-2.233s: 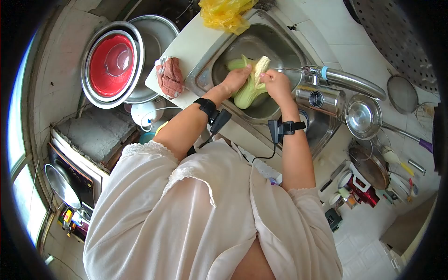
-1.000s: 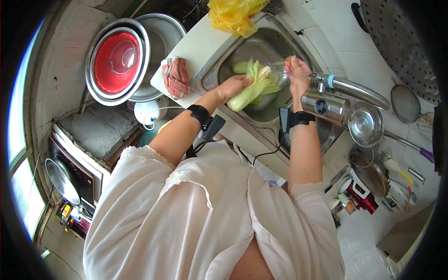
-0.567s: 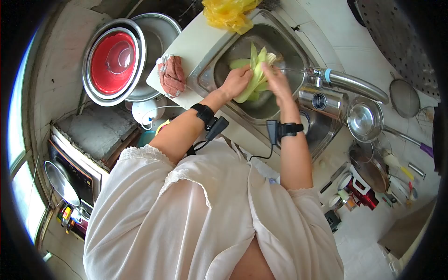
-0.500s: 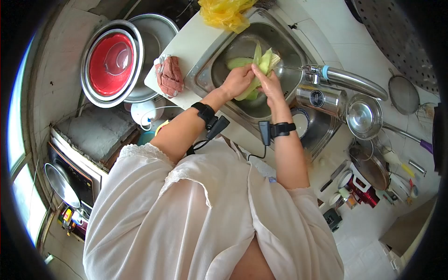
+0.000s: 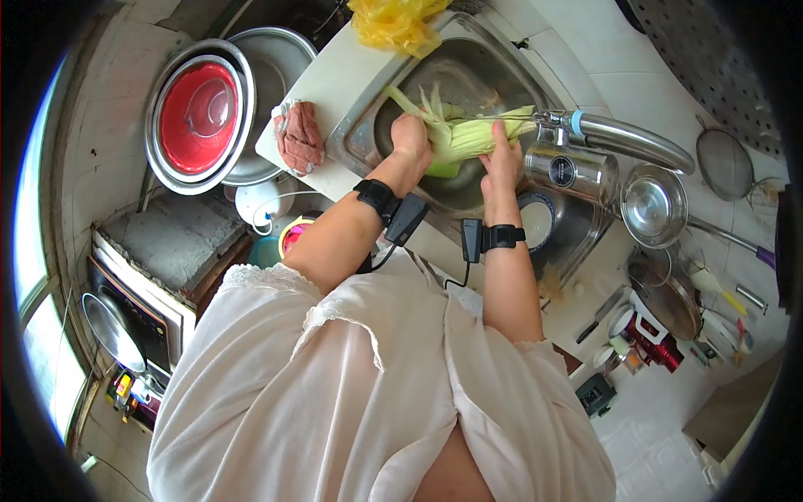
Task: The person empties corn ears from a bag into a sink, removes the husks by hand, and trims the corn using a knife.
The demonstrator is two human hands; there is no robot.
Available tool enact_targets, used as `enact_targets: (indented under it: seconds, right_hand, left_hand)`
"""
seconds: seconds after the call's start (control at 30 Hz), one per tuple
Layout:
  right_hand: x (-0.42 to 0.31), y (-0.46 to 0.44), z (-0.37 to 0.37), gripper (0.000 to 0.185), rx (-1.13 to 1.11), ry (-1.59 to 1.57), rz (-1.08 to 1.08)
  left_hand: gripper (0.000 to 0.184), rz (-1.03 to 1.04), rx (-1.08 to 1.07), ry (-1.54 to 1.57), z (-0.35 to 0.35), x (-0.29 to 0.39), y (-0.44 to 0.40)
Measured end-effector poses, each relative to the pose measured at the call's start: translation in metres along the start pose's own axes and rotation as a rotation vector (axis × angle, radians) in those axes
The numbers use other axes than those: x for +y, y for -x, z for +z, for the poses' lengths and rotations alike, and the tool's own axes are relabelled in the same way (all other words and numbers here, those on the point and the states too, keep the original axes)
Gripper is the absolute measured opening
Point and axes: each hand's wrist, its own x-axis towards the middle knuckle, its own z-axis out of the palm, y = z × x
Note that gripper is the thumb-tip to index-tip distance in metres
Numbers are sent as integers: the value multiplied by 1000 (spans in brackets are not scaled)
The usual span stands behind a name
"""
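An ear of corn (image 5: 489, 135) in pale green husk lies crosswise over the metal sink (image 5: 361, 107), its striped end toward the faucet. My right hand (image 5: 502, 163) grips it from the near side, fingers up against the husk. At the other end, my left hand (image 5: 410, 144) is closed on husk leaves, with loose strips (image 5: 401, 99) sticking out past it. More green husk lies beneath, in the basin; the hands and corn partly hide it. Kernels cannot be made out.
The faucet (image 5: 611, 130) reaches in from the right, above a steel canister (image 5: 573, 174). A reddish cloth (image 5: 299, 138) and a yellow plastic bag (image 5: 393, 25) lie on the counter left of the sink. Nested basins (image 5: 159, 138) stand farther left.
The corn has swung from upright to sideways, its striped end now at the right. My left hand has come away from my right, drawing husk leaves leftward.
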Motion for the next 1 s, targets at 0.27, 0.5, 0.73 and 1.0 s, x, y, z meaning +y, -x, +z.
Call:
enact_targets:
  seconds: [0.27,0.5,0.73,1.0]
  right_hand:
    - [2,-66,-41,51,-142,-148,-184]
    - [-21,-52,-28,47,-441,65,-154]
    - [-9,-26,14,73,-418,-42,-119]
    - [20,-42,9,47,-396,-302,125]
  left_hand:
    - [25,0,19,-504,-56,-11,-35]
    - [36,203,-286,-911,-30,22,-24]
    - [40,-76,-388,-663,-11,-2,-3]
    - [21,-70,-143,-340,-25,-7,-17]
